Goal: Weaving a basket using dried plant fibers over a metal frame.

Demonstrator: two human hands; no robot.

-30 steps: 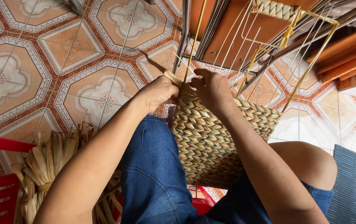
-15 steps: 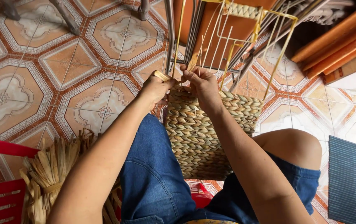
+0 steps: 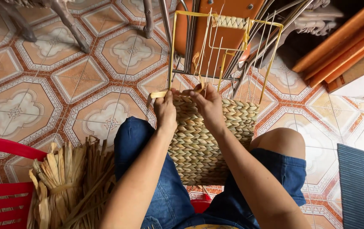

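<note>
We sit in a home weaving spot, patterned tile floor (image 3: 42,85) underfoot, dried reed bundle (image 3: 71,182) by our red plastic chair (image 3: 3,191), half-woven basket (image 3: 203,144) on yellow wire frame (image 3: 224,46), furniture legs (image 3: 67,21) nearby

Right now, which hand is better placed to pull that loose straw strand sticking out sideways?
Probably the left hand: its fingers already pinch the loose strand at the left edge of the woven panel. The right hand sits farther over, among the wire uprights.

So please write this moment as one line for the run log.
left hand: pinches straw strand | right hand: on top edge of woven panel | wire frame: upright | dried straw bundle: on floor
</note>
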